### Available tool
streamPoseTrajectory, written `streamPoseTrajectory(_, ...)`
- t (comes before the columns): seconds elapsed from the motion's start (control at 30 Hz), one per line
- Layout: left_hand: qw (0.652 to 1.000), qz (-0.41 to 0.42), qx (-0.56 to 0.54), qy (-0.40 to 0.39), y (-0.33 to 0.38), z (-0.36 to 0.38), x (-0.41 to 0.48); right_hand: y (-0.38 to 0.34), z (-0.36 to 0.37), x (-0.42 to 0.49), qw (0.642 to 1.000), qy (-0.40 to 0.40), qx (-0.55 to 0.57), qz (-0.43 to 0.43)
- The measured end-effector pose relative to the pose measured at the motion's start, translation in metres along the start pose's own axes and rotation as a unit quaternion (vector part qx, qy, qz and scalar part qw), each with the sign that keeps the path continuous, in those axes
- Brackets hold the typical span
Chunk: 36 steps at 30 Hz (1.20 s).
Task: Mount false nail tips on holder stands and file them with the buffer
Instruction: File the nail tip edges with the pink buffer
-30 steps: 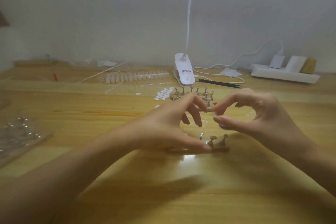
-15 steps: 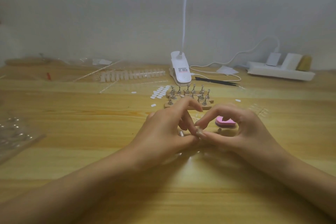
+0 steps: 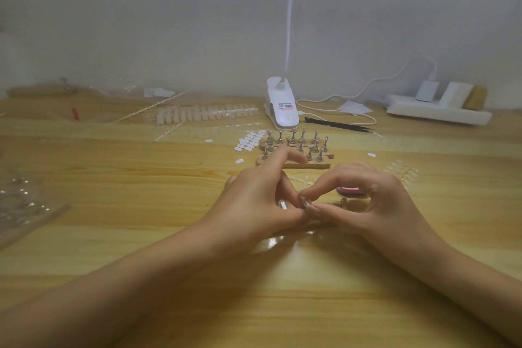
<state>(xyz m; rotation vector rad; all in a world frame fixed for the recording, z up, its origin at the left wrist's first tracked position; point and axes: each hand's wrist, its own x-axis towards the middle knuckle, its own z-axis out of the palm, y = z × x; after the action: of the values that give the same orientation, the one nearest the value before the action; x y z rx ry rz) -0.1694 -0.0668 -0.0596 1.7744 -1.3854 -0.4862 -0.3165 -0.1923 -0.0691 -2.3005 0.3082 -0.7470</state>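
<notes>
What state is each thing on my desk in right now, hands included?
left hand, curled, pinching the near stand
right hand, pinching a tip at that stand
far stands, upright on wooden bases
buffer, flat on table, mostly hidden behind right hand
tweezers, lying flat
lamp, base on table, head out of view
power strip, plugs in

Pale wall (image 3: 141, 22), wooden table (image 3: 113, 192)

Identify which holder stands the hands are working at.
The nearest ones, where the left hand and right hand pinch a nail tip; the other stands sit farther back.
</notes>
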Motion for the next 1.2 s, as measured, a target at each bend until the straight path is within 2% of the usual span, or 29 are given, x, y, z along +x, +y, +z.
streamPoseTrajectory(0.5, 1.0, -0.012, -0.003, 0.015, -0.002, 0.002, 0.0, 0.006, -0.005, 0.002, 0.998, 0.02, -0.023, -0.057)
streamPoseTrajectory(0.57, 1.0, -0.012, 0.006, 0.017, -0.001, 0.002, 0.0, 0.008, -0.011, 0.004, 0.993, 0.038, -0.047, -0.106)
streamPoseTrajectory(0.67, 1.0, -0.011, 0.01, 0.019, -0.001, 0.001, 0.0, 0.013, -0.016, 0.005, 0.972, 0.022, -0.122, -0.198)
streamPoseTrajectory(0.77, 1.0, -0.002, 0.012, 0.023, -0.001, 0.002, -0.001, 0.016, -0.013, 0.004, 0.958, 0.0, -0.162, -0.236)
streamPoseTrajectory(0.97, 1.0, 0.009, 0.015, 0.024, -0.001, 0.001, -0.001, 0.015, -0.012, 0.006, 0.967, -0.025, -0.128, -0.219)
streamPoseTrajectory(1.07, 1.0, 0.014, 0.022, 0.014, 0.0, 0.0, -0.001, 0.015, -0.017, 0.005, 0.985, -0.032, -0.057, -0.162)
streamPoseTrajectory(1.13, 0.999, 0.018, 0.035, 0.005, 0.001, -0.001, -0.002, 0.016, -0.022, 0.006, 0.991, -0.055, -0.019, -0.119)
streamPoseTrajectory(1.2, 0.998, 0.022, 0.05, -0.01, 0.002, -0.003, -0.001, 0.02, -0.021, 0.007, 0.987, -0.098, -0.041, -0.122)
